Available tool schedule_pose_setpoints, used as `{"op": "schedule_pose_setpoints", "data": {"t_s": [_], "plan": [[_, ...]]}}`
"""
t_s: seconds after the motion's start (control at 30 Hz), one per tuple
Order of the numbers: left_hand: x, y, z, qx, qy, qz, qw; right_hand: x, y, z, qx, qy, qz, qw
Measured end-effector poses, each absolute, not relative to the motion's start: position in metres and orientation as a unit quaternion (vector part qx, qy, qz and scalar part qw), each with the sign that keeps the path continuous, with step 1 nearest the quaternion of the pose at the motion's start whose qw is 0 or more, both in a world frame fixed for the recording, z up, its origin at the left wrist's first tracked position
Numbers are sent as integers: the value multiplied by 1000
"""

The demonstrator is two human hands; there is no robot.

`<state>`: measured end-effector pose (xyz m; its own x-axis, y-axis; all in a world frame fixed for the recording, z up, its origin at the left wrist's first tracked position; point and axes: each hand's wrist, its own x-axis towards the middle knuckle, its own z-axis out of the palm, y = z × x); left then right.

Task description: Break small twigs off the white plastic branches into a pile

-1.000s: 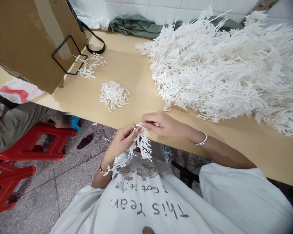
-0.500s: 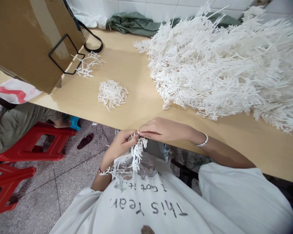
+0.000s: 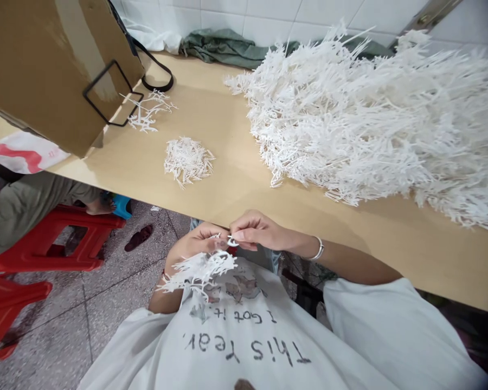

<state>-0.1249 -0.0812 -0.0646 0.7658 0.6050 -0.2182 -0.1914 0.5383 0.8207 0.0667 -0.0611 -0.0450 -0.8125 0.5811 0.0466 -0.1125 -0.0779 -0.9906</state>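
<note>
My left hand [image 3: 197, 242] is closed around a white branching plastic sprig [image 3: 203, 269], whose twiggy ends hang over my wrist and shirt. Beside it, the fingers of my right hand [image 3: 258, 230] pinch a small white tip [image 3: 232, 241] close to the left thumb. Whether that tip is still joined to the sprig I cannot tell. Both hands are just off the front edge of the table, above my lap. Beyond them on the table lies a small heap of short white pieces [image 3: 188, 160].
A large pile of white branching sprigs [image 3: 350, 119] covers the table's right side. A few loose sprigs [image 3: 148, 111] lie by a cardboard box [image 3: 61, 65] with a black wire frame [image 3: 90, 101]. Green cloth [image 3: 223, 46] runs along the wall. Red stools [image 3: 81, 238] and a seated person are at left.
My right hand has drawn slightly lower and its fingers have shifted, showing a small white tip. The sprig in my left hand has swung toward the left wrist.
</note>
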Motion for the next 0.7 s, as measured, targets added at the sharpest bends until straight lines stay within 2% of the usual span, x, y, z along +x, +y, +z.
{"op": "schedule_pose_setpoints", "data": {"t_s": [0.2, 0.3, 0.37, 0.47, 0.53, 0.6, 0.7], "plan": [[-121, -82, -76, 343, 161, 277, 883, 50, -79, -43, -186, -451, 805, 338], [-122, -81, -73, 332, 145, 343, 867, 52, -74, -33, -190, -462, 782, 373], [-123, -80, -70, 322, 213, 406, 829, 56, -61, -26, -237, -582, 684, 369], [-125, -79, -68, 315, 361, 434, 763, 59, -28, -21, -344, -767, 431, 327], [-125, -77, -70, 326, 421, 447, 719, 56, -1, -21, -387, -822, 287, 304], [-124, -75, -75, 364, 439, 467, 676, 50, 25, -22, -416, -845, 196, 274], [-124, -73, -78, 436, 432, 469, 635, 39, 56, -26, -435, -857, 128, 245]]}}
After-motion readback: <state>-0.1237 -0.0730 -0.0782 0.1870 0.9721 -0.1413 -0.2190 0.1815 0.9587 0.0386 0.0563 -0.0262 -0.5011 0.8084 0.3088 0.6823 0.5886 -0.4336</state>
